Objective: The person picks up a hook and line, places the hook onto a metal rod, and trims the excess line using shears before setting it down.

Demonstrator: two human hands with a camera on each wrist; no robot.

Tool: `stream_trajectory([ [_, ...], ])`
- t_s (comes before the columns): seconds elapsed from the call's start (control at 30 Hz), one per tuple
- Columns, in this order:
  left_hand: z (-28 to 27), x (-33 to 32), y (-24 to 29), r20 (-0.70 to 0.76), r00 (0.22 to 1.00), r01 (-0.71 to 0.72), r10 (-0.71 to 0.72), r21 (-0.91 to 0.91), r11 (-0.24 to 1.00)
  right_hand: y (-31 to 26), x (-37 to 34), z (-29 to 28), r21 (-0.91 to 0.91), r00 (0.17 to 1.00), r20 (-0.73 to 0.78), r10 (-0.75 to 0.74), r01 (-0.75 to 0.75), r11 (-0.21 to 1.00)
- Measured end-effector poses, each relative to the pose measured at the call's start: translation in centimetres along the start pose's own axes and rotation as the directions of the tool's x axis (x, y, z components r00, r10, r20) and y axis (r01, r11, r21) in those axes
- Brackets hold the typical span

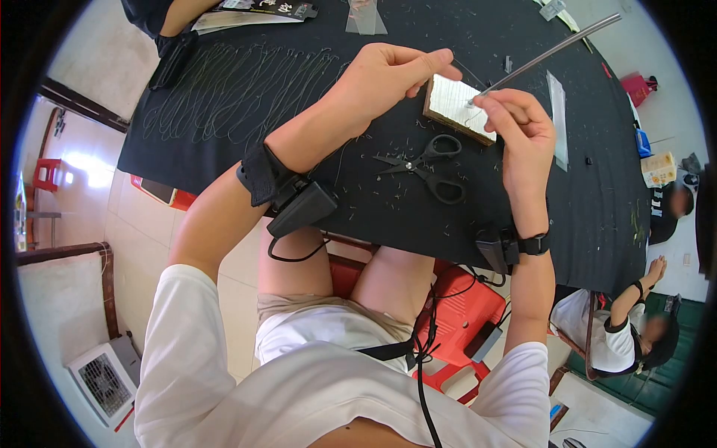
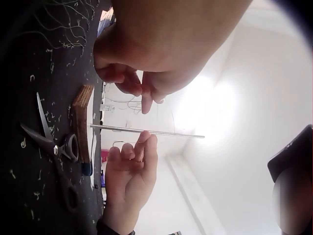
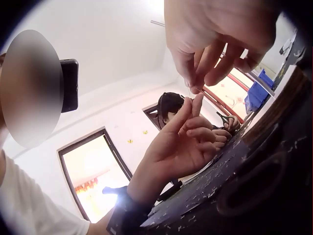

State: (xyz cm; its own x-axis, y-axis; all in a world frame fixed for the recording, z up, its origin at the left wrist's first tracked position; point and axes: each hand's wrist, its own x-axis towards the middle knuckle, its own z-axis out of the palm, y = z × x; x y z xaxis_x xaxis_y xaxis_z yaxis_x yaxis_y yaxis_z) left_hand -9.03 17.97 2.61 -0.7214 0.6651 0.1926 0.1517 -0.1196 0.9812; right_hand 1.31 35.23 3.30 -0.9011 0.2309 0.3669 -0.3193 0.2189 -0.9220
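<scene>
My left hand (image 1: pixel 388 75) reaches over the table from the left, thumb and forefinger pinched together. A thin strand (image 1: pixel 469 72) runs from its fingertips toward the right hand. My right hand (image 1: pixel 526 127) pinches the strand beside a slim metal rod (image 1: pixel 556 50), its other fingers loosely curled. In the left wrist view the rod (image 2: pixel 171 133) stands up from a wooden block (image 2: pixel 83 112), passing close by the right fingertips. The block's pale ridged top (image 1: pixel 452 101) shows in the head view. Open black scissors (image 1: pixel 422 166) lie in front of the block.
Long loops of thin strand (image 1: pixel 224 89) are laid out at the left of the black-covered table (image 1: pixel 358 201). Small clippings lie scattered about. Clear plastic bags (image 1: pixel 558 123) rest beyond the right hand. Other people sit around the table, one (image 1: pixel 624 328) at the right.
</scene>
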Motion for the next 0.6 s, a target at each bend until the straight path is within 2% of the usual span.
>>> stream_trajectory([
  [0.07, -0.4, 0.1, 0.0, -0.002, 0.988, 0.154, -0.154, -0.013, 0.988, -0.1, 0.2, -0.3, 0.023, 0.999, -0.037, -0.023, 0.024, 0.999],
  [0.2, 0.2, 0.0, 0.0, -0.046, 0.992, 0.120, -0.120, -0.007, 0.993, 0.4, 0.5, -0.9, 0.113, 0.992, -0.123, -0.028, 0.042, 0.993],
  [0.27, 0.5, 0.0, -0.9, -0.110, 0.994, 0.001, 0.003, 0.035, 0.999, 0.4, 0.6, -0.9, 0.143, 0.988, -0.148, -0.032, 0.054, 0.988],
  [0.4, 0.2, 0.1, -0.5, -0.073, 0.997, 0.004, 0.001, 0.071, 0.997, 0.3, 0.7, -1.0, 0.144, 0.988, -0.152, -0.023, 0.045, 0.989],
  [0.47, 0.0, 0.1, 0.1, 0.111, 0.986, 0.113, -0.122, 0.085, 0.990, 0.2, 0.6, -0.8, 0.155, 0.992, -0.125, -0.002, 0.021, 0.988],
  [0.5, 0.0, 0.1, -0.2, 0.110, 0.987, 0.112, -0.121, 0.085, 0.990, 0.2, 0.5, -0.6, 0.155, 0.993, -0.120, 0.003, 0.015, 0.988],
  [0.57, 0.3, 0.2, -1.2, 0.250, 0.967, 0.057, -0.052, -0.013, 0.998, 0.2, 0.5, -0.5, 0.152, 0.993, -0.115, 0.006, 0.011, 0.988],
  [0.6, 0.3, 0.1, -1.0, 0.259, 0.963, 0.080, -0.078, 0.004, 0.997, 0.4, 0.5, -0.6, 0.143, 0.997, -0.073, -0.009, 0.020, 0.990],
])
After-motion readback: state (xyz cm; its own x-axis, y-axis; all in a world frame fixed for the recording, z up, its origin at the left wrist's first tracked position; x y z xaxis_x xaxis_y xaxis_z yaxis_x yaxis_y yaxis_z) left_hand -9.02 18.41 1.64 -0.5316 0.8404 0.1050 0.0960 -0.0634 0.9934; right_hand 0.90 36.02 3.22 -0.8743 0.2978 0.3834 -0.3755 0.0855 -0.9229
